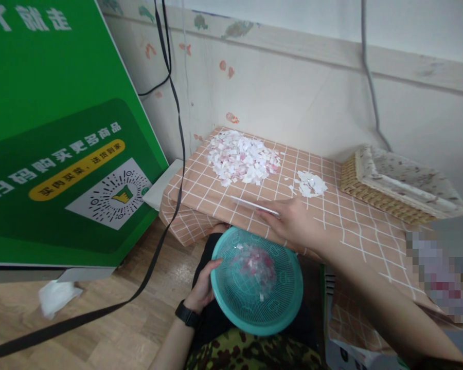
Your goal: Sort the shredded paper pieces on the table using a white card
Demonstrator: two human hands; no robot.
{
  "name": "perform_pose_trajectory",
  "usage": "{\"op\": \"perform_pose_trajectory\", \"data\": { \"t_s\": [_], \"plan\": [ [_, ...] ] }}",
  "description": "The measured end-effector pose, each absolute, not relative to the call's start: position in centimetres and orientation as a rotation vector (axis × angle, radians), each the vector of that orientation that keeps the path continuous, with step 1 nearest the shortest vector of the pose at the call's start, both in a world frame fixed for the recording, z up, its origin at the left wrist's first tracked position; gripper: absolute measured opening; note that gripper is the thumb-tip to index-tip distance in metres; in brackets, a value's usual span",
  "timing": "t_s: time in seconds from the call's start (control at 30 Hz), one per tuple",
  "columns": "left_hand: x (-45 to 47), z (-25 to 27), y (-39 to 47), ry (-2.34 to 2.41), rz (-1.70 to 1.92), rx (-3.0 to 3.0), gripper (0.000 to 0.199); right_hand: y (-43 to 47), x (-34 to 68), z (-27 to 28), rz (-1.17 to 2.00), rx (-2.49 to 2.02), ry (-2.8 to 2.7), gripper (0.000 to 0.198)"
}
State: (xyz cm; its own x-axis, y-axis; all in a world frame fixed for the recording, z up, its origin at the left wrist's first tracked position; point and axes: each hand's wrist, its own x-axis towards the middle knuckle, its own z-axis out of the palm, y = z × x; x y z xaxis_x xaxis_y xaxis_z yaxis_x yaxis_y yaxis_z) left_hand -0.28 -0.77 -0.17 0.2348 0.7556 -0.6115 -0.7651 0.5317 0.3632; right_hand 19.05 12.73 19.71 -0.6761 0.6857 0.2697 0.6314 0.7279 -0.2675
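Observation:
My left hand (205,288), with a dark band at its wrist, grips the rim of a teal plastic colander (285,308) over my lap. Small clear and pinkish scraps (256,267) lie in the colander's bottom. Above the table's front edge, my right hand (293,218) is closed on a thin, flat white card-like piece (252,205), seen nearly edge-on. Beyond it a large heap of white and pinkish flakes (241,156) is spread on the checked tablecloth (332,226). A smaller pile of white flakes (310,184) sits just behind my right hand.
A lined wicker basket (381,192) stands at the table's right, against the wall. To the left rises a big green panel (61,128) with a printed code. A black strap (179,123) hangs across the view. A white bag-like thing (57,298) lies on the floor.

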Motion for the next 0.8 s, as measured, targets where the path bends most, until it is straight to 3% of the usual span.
{"op": "perform_pose_trajectory", "data": {
  "t_s": [0.3, 0.57, 0.8],
  "plan": [
    [-0.3, -0.2, -0.8, 0.845, 1.026, -0.009, 0.024, 12.1, 21.4, 19.8, -0.051, -1.188, -2.636, 0.033],
    [-0.4, -0.2, -0.9, 0.845, 1.019, -0.023, 0.021, 9.9, 20.1, 16.1, -0.056, -0.961, -2.603, 0.045],
    [-0.3, -0.4, -0.8, 0.858, 1.021, -0.040, 0.022, 10.7, 20.6, 14.2, -0.192, -1.025, -2.598, 0.049]
  ]
}}
